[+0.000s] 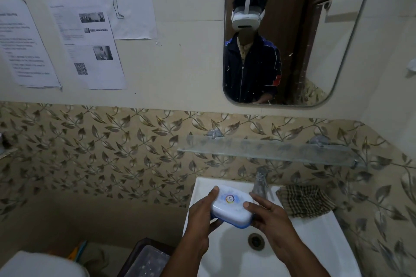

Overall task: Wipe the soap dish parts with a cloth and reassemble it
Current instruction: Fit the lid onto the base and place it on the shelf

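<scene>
A white soap dish point(231, 207) with a blue base and a round coloured logo on its lid is held over the white sink point(315, 243). My left hand point(202, 211) grips its left end, thumb on the lid and fingers under the base. My right hand point(267, 213) grips the right end, thumb on the lid's edge. The lid sits closed on the base. A brown checked cloth point(304, 200) lies crumpled on the sink's back right rim, apart from both hands.
A chrome tap point(261, 182) stands behind the dish. The drain point(255, 240) lies below my hands. A glass shelf point(270, 149) and a mirror point(281, 36) hang above. Papers point(90, 45) are stuck to the wall. A dark bin with a plastic box point(146, 261) stands at the lower left.
</scene>
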### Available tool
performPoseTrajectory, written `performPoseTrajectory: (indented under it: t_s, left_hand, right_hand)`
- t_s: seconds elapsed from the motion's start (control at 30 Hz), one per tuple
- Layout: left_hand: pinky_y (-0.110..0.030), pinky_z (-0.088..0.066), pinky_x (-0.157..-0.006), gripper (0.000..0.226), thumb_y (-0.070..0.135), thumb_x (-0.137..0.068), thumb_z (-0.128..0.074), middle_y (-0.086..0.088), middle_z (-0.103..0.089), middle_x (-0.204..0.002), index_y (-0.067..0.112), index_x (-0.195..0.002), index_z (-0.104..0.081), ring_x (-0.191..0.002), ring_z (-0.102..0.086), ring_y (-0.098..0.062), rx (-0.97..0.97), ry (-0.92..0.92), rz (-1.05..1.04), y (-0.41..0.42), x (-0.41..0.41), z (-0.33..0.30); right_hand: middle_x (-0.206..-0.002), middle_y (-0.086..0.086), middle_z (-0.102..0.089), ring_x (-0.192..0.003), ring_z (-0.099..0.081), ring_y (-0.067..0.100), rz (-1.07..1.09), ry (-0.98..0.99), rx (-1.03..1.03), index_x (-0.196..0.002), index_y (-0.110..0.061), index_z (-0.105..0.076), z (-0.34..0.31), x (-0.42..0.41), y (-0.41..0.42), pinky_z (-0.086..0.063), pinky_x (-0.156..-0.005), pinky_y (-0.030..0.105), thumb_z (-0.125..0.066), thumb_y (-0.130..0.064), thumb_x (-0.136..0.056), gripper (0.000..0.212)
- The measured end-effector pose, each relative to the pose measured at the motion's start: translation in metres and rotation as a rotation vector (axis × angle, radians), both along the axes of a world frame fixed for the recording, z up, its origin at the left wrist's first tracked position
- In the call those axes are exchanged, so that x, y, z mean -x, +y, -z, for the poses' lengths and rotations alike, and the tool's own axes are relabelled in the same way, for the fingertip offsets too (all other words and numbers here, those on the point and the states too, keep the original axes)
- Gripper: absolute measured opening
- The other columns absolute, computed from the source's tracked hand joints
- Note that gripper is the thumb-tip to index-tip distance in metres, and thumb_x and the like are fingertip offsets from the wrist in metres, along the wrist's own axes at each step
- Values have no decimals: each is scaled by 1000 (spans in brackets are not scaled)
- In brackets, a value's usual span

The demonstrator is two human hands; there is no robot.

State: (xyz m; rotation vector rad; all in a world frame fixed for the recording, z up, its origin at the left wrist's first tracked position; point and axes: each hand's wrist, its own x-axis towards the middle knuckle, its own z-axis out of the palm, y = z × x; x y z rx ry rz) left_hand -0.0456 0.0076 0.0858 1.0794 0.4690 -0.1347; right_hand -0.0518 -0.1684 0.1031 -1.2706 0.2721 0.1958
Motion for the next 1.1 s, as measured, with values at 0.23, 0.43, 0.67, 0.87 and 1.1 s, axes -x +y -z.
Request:
performPoseTrajectory:
  t_s: [0.23,0.43,0.67,0.87,1.1]
  left_hand:
    - [-28,-58,-56,31,39,-79,-79,-9,-80,-88,11,-90,-77,-85,-75,-26,-27,-10,-88,-10,-1,-5]
    - [-30,-59,-55,41,36,-83,-77,-11,-69,-107,14,-114,-61,-92,-70,-26,-130,-38,-134,-23,0,-15]
    - [-34,-63,-76,31,28,-88,-72,-4,-70,-114,13,-114,-69,-100,-68,-17,-403,-321,-7,-42,-24,-37]
    - [-44,-60,-86,38,31,-82,-78,-4,-75,-105,11,-114,-73,-96,-70,-19,-523,-390,-67,-60,-67,-64]
    - [-27,-58,-76,33,29,-83,-77,5,-77,-95,14,-113,-76,-86,-71,-6,-683,-493,-11,-77,-113,-83]
  right_hand:
    - [-80,3,-77,-74,-75,19,77,-57,42,-122,-15,-62,8,3,1,-57,-63,31,-86,-25,-65,62]
    - [-80,9,-77,-72,-75,22,112,-90,88,-108,-19,-63,6,-2,-15,-59,-61,34,-88,-21,-63,52]
    - [-85,6,-76,-77,-71,20,262,-211,179,-90,-13,-73,-22,-33,-51,-59,-67,33,-81,-16,-75,17]
    - [-77,-1,-77,-72,-73,10,282,-277,263,-85,-13,-76,-48,-79,-72,-56,-57,22,-82,-23,-75,15]
    - [-75,-3,-76,-74,-73,18,368,-247,436,-75,-19,-76,-60,-142,-84,-62,-73,40,-83,-36,-70,20]
